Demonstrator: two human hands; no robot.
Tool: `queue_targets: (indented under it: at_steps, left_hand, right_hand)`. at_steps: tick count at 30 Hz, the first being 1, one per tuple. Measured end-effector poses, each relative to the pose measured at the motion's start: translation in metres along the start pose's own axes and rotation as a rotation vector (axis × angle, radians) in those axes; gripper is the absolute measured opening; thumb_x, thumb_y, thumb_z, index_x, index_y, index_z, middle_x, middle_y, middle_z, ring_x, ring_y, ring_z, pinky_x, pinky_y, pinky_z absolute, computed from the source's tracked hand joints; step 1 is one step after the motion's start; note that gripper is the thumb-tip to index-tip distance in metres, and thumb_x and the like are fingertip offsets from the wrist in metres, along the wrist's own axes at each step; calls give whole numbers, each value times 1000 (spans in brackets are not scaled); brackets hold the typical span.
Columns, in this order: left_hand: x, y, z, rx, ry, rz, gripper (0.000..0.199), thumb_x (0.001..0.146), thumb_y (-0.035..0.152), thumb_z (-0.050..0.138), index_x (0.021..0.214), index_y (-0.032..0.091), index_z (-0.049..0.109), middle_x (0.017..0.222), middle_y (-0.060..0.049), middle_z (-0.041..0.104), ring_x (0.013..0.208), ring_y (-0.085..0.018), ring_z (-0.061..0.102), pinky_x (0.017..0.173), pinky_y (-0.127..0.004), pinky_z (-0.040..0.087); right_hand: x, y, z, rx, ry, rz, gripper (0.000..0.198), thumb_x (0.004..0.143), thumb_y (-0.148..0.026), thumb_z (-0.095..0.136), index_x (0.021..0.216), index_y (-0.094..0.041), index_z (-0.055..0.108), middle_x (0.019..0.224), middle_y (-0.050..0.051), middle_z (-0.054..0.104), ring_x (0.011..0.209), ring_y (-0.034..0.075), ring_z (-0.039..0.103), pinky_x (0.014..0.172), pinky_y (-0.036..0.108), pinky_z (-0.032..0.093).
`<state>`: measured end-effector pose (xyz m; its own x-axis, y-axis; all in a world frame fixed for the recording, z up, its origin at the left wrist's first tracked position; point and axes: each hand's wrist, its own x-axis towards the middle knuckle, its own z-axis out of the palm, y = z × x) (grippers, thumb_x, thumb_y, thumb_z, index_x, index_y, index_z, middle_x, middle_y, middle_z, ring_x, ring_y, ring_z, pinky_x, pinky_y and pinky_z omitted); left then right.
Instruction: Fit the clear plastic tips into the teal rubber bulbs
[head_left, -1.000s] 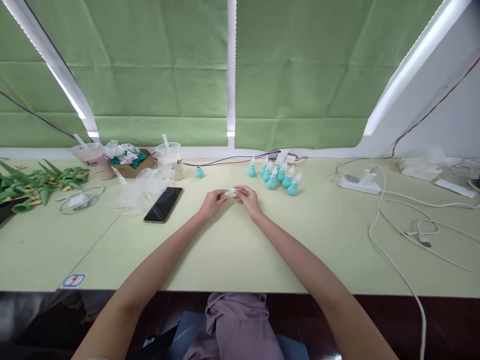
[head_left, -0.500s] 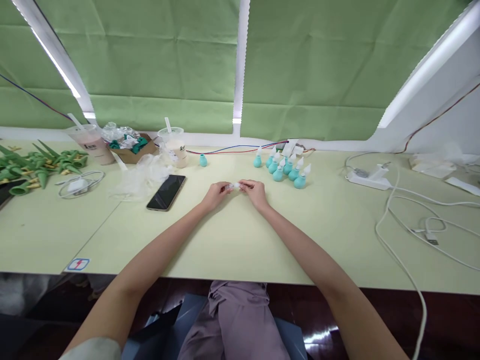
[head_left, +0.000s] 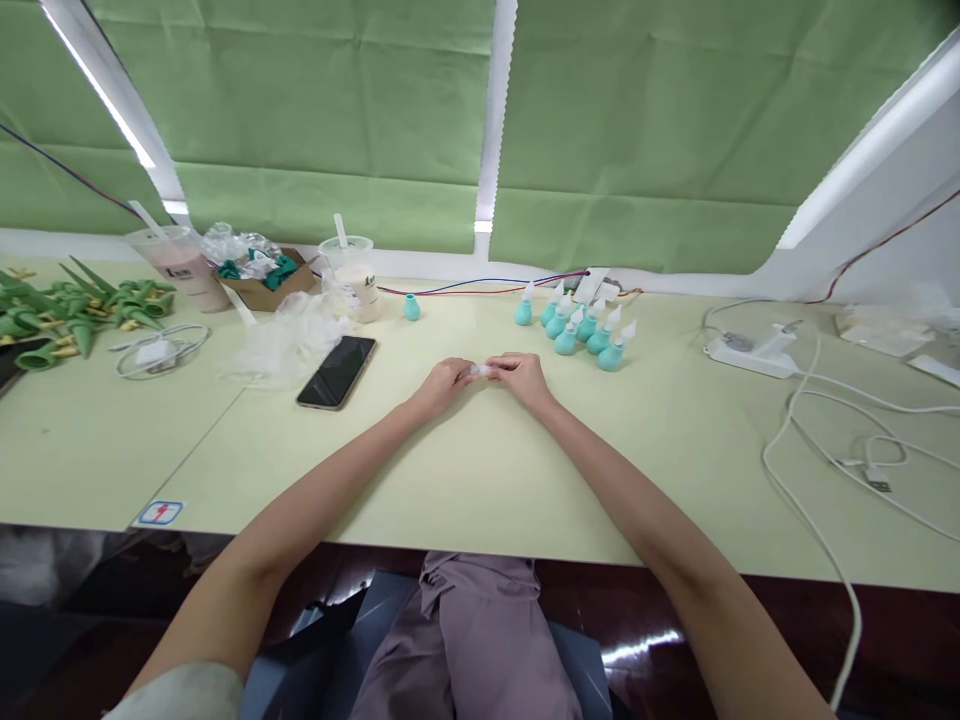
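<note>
Both hands meet above the middle of the table (head_left: 480, 470), fingers pinched on a small translucent white piece (head_left: 480, 371), perhaps a nozzle tip; its exact shape is mostly covered by the fingertips. My left hand (head_left: 444, 385) grips it from the left, and my right hand (head_left: 525, 378) from the right. Beyond the right hand stand several turquoise squeeze bulbs (head_left: 610, 357) with clear pointed tips, upright in a cluster. A single turquoise bulb without a tip (head_left: 412, 307) stands behind the left hand.
Left of my hands lie a black phone (head_left: 336, 372) and crumpled clear plastic bags (head_left: 281, 340). Behind them are drink cups (head_left: 358, 285) and a cardboard box (head_left: 274, 292). Green plastic parts (head_left: 82, 310) lie far left. A power strip (head_left: 752, 355) and white cables (head_left: 795, 440) occupy the right.
The camera view has shifted slightly, so the scene sits a little differently in frame. Both hands keep their pinch on the small white piece, with fingertips now slightly more over it.
</note>
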<state>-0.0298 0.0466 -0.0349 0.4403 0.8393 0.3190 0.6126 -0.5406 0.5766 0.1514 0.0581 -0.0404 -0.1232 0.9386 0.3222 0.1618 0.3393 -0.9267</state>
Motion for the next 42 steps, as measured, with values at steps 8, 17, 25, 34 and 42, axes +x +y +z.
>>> queue_targets:
  at_steps: [8,17,25,34,42]
  left_hand:
    - [0,1,2,57,1,7,29,86,34,45,100,15,63,87,-7,62,82,-19,54,81,-30,41]
    - [6,-12,2,-120,47,-96,25,81,29,50,96,16,64,82,-3,64,72,-16,54,70,-27,41]
    - [12,-33,-2,-272,171,-213,19,73,25,57,91,18,56,73,0,60,68,-14,54,64,-25,41]
    - [10,-33,0,-326,131,-197,15,74,27,58,86,18,57,75,-1,61,70,-14,55,67,-26,43]
    - [9,-25,-5,-330,112,-144,19,73,27,58,89,18,61,76,0,62,69,-13,54,68,-26,43]
  right_hand:
    - [2,4,-2,-49,-43,-44,18,60,-36,72,69,-21,73,65,-1,65,63,14,56,59,26,44]
    - [16,17,-5,-77,-81,-9,23,74,-40,61,84,-21,72,90,4,70,83,18,62,69,27,48]
    - [103,31,9,-454,57,-44,27,68,-7,62,89,-21,70,91,4,68,85,16,59,89,34,43]
    - [128,41,25,-670,42,-111,10,70,-13,65,67,-21,70,82,5,68,78,17,58,77,30,42]
    - [60,-7,19,-326,23,-268,14,74,-35,64,78,-24,71,85,2,68,70,15,56,70,29,43]
